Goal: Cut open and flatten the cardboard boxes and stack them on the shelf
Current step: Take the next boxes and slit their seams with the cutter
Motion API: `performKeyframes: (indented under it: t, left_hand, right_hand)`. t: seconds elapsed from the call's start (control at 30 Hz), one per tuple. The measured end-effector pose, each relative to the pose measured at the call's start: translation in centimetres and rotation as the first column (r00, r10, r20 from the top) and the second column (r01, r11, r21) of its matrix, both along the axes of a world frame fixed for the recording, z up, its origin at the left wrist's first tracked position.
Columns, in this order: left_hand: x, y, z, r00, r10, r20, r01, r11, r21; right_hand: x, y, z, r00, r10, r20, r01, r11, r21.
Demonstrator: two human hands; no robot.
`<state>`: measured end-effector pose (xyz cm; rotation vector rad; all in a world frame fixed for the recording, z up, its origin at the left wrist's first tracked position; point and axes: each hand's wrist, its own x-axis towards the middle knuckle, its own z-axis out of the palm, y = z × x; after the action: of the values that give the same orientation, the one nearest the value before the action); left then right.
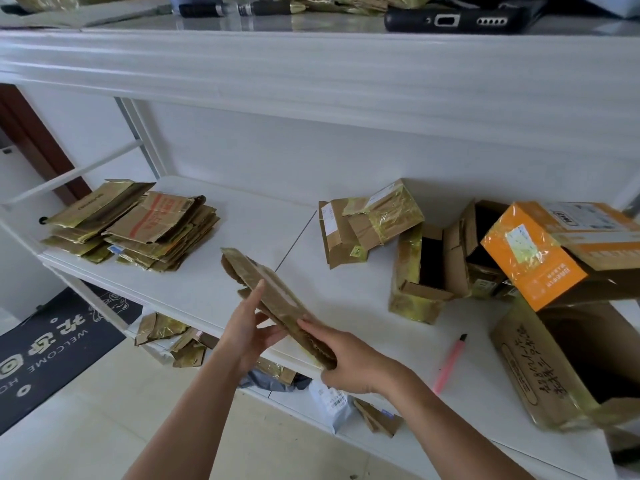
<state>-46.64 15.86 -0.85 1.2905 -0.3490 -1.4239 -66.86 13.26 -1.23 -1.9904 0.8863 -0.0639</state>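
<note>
The orange box [540, 251] runs off the right edge.

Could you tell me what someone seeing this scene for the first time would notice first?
Most likely the flattened box held up between the left hand and right hand in the middle, above the white shelf. Next, the bright orange box atop the unflattened boxes on the right, and the stack of flattened cardboard on the left. A pink cutter lies near the right hand.
</note>
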Motion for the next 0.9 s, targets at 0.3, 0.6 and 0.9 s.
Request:
performKeyframes:
  t: [0.3, 0.6, 0.9]
  left_hand:
    - [0.2, 1.6, -6.4, 0.965, 0.242, -0.096, -0.224, 0.960, 0.169]
    - [4.4, 4.5, -11.3, 0.812, 0.133, 0.569, -0.423, 0.806, 0.414]
    - [6.6, 1.9, -11.7, 0.579, -0.329, 0.746, -0.121, 0.870, 0.477]
  right_hand:
    - [-1.1, -1.2, -3.8, 0.952, 0.115, -0.283, -0.201, 0.935, -0.294]
    - [-3.2, -0.4, -9.8, 0.971, -0.096, -0.219, 0.134, 0.977, 0.164]
    - [-2.0, 2.4, -14.3, 0.813, -0.314, -0.490, 0.124, 0.916, -0.381]
